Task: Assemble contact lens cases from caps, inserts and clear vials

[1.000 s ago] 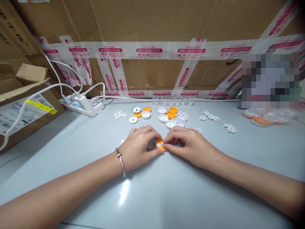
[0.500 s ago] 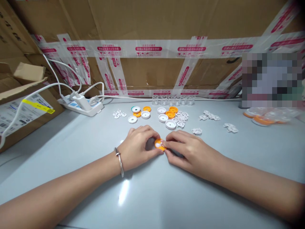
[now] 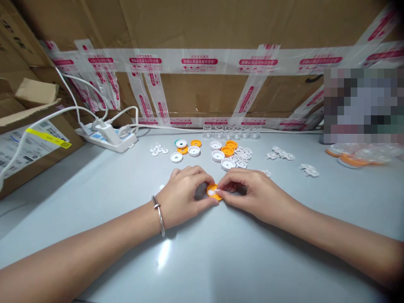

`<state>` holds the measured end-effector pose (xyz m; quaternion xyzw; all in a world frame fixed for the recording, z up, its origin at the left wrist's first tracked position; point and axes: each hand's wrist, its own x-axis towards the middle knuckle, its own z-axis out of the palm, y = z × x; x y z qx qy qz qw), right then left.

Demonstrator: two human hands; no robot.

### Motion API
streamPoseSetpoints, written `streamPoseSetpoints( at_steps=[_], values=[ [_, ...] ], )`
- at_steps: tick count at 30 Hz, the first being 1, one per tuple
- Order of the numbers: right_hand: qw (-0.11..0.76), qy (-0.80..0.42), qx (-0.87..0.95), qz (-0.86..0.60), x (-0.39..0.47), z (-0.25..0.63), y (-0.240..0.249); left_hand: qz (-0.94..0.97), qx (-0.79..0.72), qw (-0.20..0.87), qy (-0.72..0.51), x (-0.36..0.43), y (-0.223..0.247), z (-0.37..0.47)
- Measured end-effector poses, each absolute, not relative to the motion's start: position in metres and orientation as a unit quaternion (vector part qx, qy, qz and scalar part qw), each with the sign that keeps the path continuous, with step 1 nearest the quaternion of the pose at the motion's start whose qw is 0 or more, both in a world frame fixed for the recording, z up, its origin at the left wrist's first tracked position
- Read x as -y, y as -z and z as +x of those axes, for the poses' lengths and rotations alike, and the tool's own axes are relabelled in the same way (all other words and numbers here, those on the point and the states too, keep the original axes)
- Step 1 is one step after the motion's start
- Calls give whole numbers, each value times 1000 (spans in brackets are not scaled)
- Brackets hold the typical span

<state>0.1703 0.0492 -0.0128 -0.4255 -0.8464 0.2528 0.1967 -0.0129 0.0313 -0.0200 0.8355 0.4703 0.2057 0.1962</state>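
Note:
My left hand (image 3: 187,191), with a bracelet at the wrist, grips the rim of a round orange plastic disc (image 3: 211,187) between thumb and fingers, low over the grey table. A small white plastic part (image 3: 211,192) lies inside the disc. My right hand (image 3: 252,191) is closed in a pinch at the disc's right side, thumb and forefinger together at a small white piece whose shape I cannot make out. Beyond the hands lie white rings (image 3: 176,157), orange rings (image 3: 196,143) and small white pegs (image 3: 158,148). White gear-like parts (image 3: 243,155) are heaped behind my right hand.
Several clear cylinders (image 3: 217,132) line the back by a taped cardboard box (image 3: 202,92). A power strip (image 3: 113,141) with cables and an open carton (image 3: 34,139) stand left. White flat parts (image 3: 309,170) and bagged orange-rimmed pieces (image 3: 353,158) lie right.
My right hand's fingers have drawn from around the disc's edge into a pinch at the white piece. My left hand keeps its grip on the disc. The view has shifted slightly.

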Motion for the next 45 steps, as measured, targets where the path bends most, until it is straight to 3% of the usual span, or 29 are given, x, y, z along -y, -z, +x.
streamPoseSetpoints(
  at_steps=[6, 16, 22, 24, 29, 35, 40, 45],
  values=[
    [180, -161, 894, -378, -46, 171, 14, 828, -485, 193, -204, -30, 21, -13],
    [130, 126, 952, -248, -33, 177, 28, 831, -480, 197, -204, -32, 22, -12],
    [97, 208, 950, -210, -31, 172, 26, 832, -483, 194, -193, -29, 20, -10],
    [103, 190, 953, -214, -32, 172, 26, 831, -485, 191, -192, -28, 20, -10],
    [180, -18, 945, -272, -39, 179, 23, 830, -478, 203, -203, -29, 21, -11],
    [207, -207, 896, -334, -47, 185, 18, 824, -466, 245, -209, -32, 21, -14],
    [229, -253, 880, -331, -50, 188, 24, 810, -451, 296, -232, -35, 23, -15],
    [283, -206, 889, -296, -49, 190, 33, 796, -441, 333, -247, -34, 20, -14]
  ],
)
